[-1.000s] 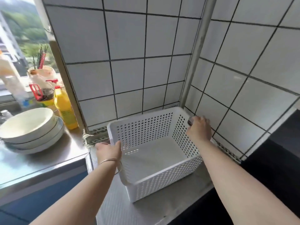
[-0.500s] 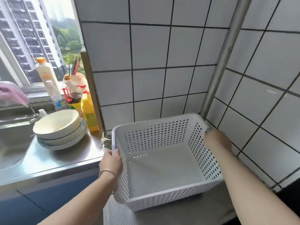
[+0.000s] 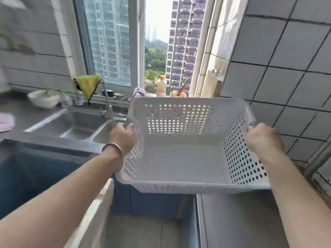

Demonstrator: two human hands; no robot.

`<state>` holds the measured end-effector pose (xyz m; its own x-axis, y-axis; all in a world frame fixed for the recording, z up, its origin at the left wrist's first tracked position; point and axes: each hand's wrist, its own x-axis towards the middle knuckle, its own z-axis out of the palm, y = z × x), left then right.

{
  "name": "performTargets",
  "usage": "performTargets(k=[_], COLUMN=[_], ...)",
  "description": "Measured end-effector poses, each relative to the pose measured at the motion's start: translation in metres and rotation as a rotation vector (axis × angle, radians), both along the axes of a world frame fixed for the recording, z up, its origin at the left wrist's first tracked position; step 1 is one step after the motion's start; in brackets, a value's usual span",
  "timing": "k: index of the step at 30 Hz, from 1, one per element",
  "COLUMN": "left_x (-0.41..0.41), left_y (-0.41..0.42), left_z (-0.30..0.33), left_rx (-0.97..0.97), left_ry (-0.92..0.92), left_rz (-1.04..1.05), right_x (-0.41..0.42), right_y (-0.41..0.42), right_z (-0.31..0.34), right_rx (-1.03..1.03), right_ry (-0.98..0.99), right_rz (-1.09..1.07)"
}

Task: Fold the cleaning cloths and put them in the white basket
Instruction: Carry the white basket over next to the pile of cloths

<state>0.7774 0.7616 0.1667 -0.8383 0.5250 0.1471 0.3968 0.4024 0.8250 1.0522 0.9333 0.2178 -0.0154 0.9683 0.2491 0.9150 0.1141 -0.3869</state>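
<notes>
the white basket (image 3: 179,158) hangs in the air in front of the window, clear of the surface (image 3: 53,138), with nothing inside it. the left hand (image 3: 121,138) grips its left rim and the right hand (image 3: 261,138) grips its right rim. a yellow cloth (image 3: 88,84) drapes over the tap, a pink cloth (image 3: 6,121) lies at the far left by the sink (image 3: 71,122).

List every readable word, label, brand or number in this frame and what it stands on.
None can be read.
Bottle on the window sill: its label is too blurred to read.
White basket held by the left hand and right hand: no print visible.
</notes>
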Motion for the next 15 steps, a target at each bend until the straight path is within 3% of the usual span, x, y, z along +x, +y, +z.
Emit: performTargets(k=[8, 15], left_x=[-0.121, -0.218], left_y=[-0.249, -0.46], left_z=[0.041, 0.03], left_rx=[-0.017, -0.033], left_ry=[0.131, 0.094], left_rz=[0.232, 0.472], right_x=[-0.171, -0.315], right_y=[-0.185, -0.351], right_z=[0.03, 0.028], right_rx=[-0.003, -0.007], right_ry=[-0.006, 0.116], right_rz=[0.292, 0.512])
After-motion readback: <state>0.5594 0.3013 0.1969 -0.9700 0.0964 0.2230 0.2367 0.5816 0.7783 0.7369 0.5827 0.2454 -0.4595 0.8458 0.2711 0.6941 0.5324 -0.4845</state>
